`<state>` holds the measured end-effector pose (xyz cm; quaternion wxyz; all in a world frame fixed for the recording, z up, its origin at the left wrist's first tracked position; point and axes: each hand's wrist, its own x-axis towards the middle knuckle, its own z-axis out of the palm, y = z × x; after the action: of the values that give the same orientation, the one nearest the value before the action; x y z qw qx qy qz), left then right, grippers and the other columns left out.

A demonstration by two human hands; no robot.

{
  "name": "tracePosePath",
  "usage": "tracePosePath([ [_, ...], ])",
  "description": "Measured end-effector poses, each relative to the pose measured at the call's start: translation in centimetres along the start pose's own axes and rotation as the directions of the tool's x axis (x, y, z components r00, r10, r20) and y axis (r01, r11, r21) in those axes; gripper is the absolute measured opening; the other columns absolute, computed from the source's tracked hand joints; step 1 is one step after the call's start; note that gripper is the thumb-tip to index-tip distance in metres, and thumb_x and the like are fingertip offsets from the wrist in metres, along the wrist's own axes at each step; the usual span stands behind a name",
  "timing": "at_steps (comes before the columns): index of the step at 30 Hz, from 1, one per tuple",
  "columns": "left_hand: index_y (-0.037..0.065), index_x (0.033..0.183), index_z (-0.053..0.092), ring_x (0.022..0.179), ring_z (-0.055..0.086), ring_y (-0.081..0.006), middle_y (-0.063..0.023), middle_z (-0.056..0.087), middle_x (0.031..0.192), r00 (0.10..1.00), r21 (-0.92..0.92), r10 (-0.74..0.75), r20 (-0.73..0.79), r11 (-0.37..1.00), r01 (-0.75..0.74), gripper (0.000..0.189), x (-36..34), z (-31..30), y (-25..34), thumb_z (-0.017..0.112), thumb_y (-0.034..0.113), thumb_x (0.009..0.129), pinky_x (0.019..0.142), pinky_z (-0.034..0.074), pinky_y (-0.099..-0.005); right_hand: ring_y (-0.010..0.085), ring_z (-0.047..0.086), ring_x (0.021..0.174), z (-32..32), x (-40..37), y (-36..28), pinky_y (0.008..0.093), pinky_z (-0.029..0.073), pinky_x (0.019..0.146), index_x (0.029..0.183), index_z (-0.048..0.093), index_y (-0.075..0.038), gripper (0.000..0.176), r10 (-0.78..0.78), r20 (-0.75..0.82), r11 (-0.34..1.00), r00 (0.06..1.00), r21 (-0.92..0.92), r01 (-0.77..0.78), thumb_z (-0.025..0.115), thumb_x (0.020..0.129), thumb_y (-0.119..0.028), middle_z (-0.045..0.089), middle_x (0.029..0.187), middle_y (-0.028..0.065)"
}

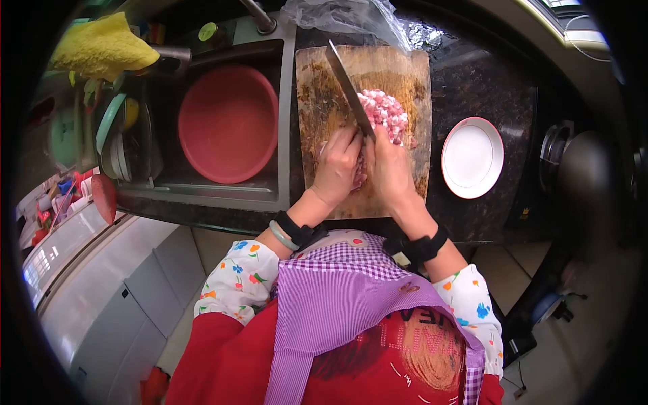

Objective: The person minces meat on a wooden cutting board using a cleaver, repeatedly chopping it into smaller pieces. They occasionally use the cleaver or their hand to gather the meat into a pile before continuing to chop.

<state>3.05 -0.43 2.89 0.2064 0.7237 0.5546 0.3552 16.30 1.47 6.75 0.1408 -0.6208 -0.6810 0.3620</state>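
While both hands sit close together at the near middle of the cutting board (317,101), the knife (347,84) runs from between them up and away, its blade tilted toward the far left corner of the board; right hand (391,169) is curled shut, apparently round the knife handle, though the handle itself is hidden by the hand; left hand (335,165) is bent with fingers curled down, knuckles just beside the blade, pressing on a piece of raw meat (359,177) that shows only as a pink strip between the two hands; diced meat (385,113) lies in a pile on the board, just right of the blade and touching the right hand's fingertips.

Board is wooden, stained, lying on a dark counter (486,81) right beside the sink (287,121); a red basin (228,123) sits in the sink, well left of the hands; a white plate (472,156) with a red rim is on the counter right of the board, apart from it; a plastic bag (344,13) lies crumpled at the board's far edge; a yellow cloth (101,47) hangs at the far left; both wrists carry black bands (422,246); a purple checked apron (337,297) fills the bottom of the view.
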Motion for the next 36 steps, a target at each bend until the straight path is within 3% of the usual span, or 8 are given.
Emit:
tracePosePath([
  [4,-0.007,0.107,0.065,0.102,0.06,-0.036,-0.0192,0.063,0.106,0.996,-0.038,0.024,0.087,0.999,-0.021,0.026,0.3,-0.5,-1.0,0.065,-0.002,0.081,0.089,0.05,-0.0409,0.0505,0.062,0.076,-0.6,1.7,1.2,0.0543,0.048,0.064,0.109,0.054,0.003,0.02,-0.029,-0.111,0.978,0.993,0.204,0.051,0.055,0.094,-0.01,0.062,0.075,0.0311],
  [7,-0.005,0.105,0.066,0.102,0.06,-0.0353,-0.0184,0.064,0.108,0.994,-0.142,0.024,0.111,0.99,-0.008,0.025,0.6,-1.3,-1.5,0.067,-0.001,0.081,0.089,0.05,-0.0399,0.051,0.061,0.08,-1.3,0.5,2.2,0.0531,0.048,0.065,0.115,0.056,0.004,0.025,-0.092,-0.158,0.988,0.983,0.105,0.109,0.057,0.094,-0.01,0.062,0.08,0.0328],
  [8,-0.003,0.104,0.068,0.102,0.06,-0.0338,-0.0172,0.064,0.108,0.996,-0.131,0.043,0.075,0.991,-0.033,0.024,0.7,-1.6,-1.6,0.07,0.001,0.081,0.088,0.05,-0.039,0.0511,0.061,0.082,-1.7,-0.3,2.3,0.0526,0.048,0.066,0.115,0.055,0.004,0.025,0.008,-0.117,0.993,0.993,0.115,0.006,0.057,0.094,-0.009,0.062,0.083,0.0334],
  [15,-0.003,0.104,0.066,0.099,0.062,-0.0338,-0.0167,0.064,0.108,0.985,-0.211,-0.173,0.018,0.962,0.173,0.025,0.3,-1.9,-1.6,0.073,0.005,0.081,0.085,0.051,-0.0391,0.0496,0.061,0.079,-3.8,-3.1,0.8,0.0496,0.048,0.063,0.111,0.053,0.004,0.02,0.023,-0.09,0.989,0.996,0.151,-0.01,0.055,0.095,-0.008,0.06,0.078,0.0323],
  [18,-0.002,0.104,0.066,0.099,0.061,-0.0339,-0.0163,0.063,0.108,0.99,-0.195,-0.138,0.034,0.97,0.142,0.025,0.0,-2.1,-0.8,0.072,0.003,0.08,0.085,0.051,-0.0384,0.0426,0.067,0.076,-5.1,-5.0,-0.1,0.0398,0.05,0.061,0.12,0.053,0.003,0.026,0.087,0.019,0.989,0.996,0.117,-0.089,0.055,0.097,-0.009,0.063,0.081,0.0284],
  [20,-0.003,0.103,0.064,0.1,0.06,-0.0352,-0.0167,0.062,0.108,0.99,-0.201,-0.14,0.018,0.97,0.14,0.027,-0.2,-1.5,-0.8,0.071,0.001,0.078,0.086,0.05,-0.0397,0.0482,0.06,0.07,-5.4,-6.1,-0.2,0.0512,0.046,0.057,0.105,0.046,0.001,0.014,0.021,0.079,0.999,0.997,0.038,-0.024,0.053,0.095,-0.005,0.057,0.067,0.0297],
  [29,-0.004,0.1,0.063,0.101,0.059,-0.0372,-0.0181,0.06,0.104,0.999,-0.107,-0.036,0.013,0.994,0.037,0.025,0.1,-0.6,-0.7,0.064,-0.006,0.075,0.087,0.049,-0.0413,0.0515,0.059,0.069,-2.2,-6.1,1.0,0.0577,0.044,0.059,0.104,0.04,0.0,0.016,0.115,0.198,0.993,0.973,-0.017,-0.114,0.052,0.093,-0.004,0.058,0.067,0.031],
  [36,-0.005,0.103,0.063,0.102,0.058,-0.0367,-0.0178,0.061,0.106,0.996,-0.14,0.035,0.079,0.99,-0.023,0.025,-0.2,-0.5,-1.6,0.068,-0.001,0.078,0.091,0.049,-0.0418,0.0502,0.06,0.071,-1.1,0.1,2.2,0.0562,0.044,0.06,0.102,0.046,0.003,0.015,-0.131,-0.042,0.98,0.99,0.145,0.136,0.055,0.094,-0.007,0.059,0.071,0.031],
])
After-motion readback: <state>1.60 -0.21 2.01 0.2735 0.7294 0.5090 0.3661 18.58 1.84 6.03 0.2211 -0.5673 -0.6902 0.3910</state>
